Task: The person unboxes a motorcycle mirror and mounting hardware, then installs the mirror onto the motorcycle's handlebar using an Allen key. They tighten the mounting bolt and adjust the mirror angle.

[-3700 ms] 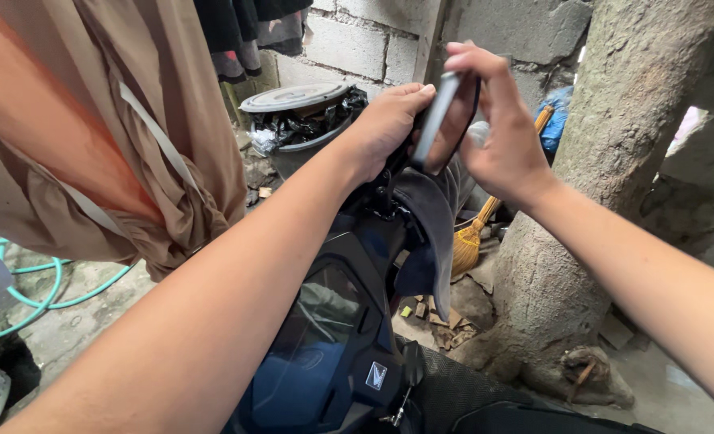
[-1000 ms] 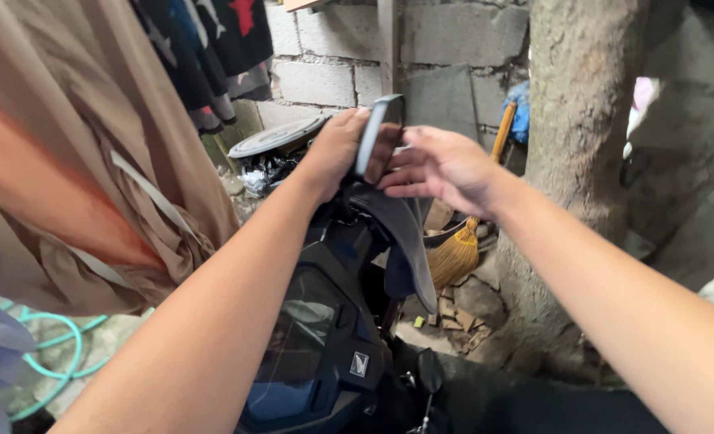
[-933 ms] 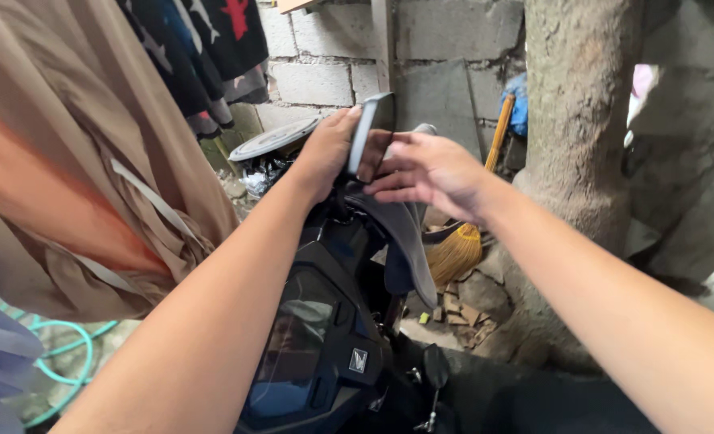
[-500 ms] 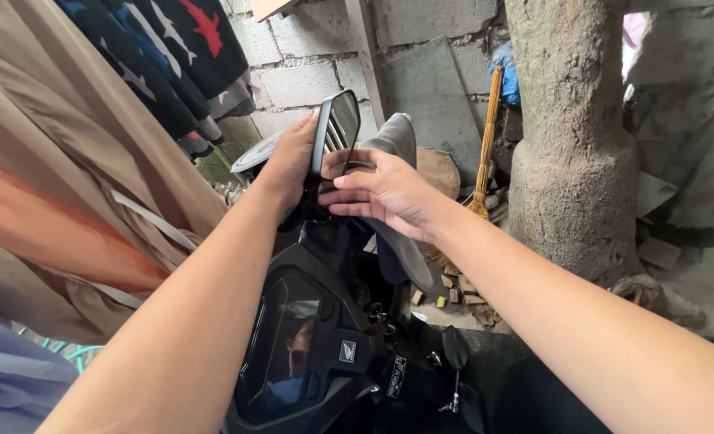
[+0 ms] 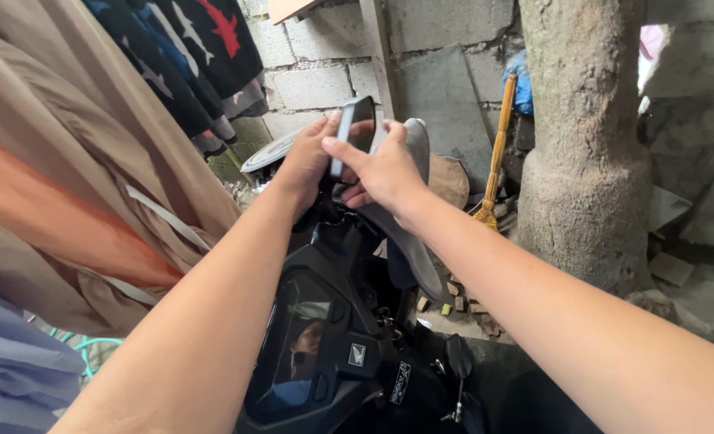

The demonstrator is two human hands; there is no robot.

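Nearest the camera, a motorbike's dark dashboard (image 5: pixel 309 354) is sitting between the two forearms. Above it, the left hand (image 5: pixel 305 165) is curling around the back edge of a black mirror (image 5: pixel 353 133), fingers closed on its frame. The right hand (image 5: pixel 381 169) is pressing against the mirror's face, fingers partly bent, a gray cloth (image 5: pixel 409 209) hanging beneath it. Beyond, a broom (image 5: pixel 494 161) is leaning beside a tree trunk (image 5: pixel 586 137), before a block wall (image 5: pixel 325 56). Clothes (image 5: pixel 67 161) are hanging at left.
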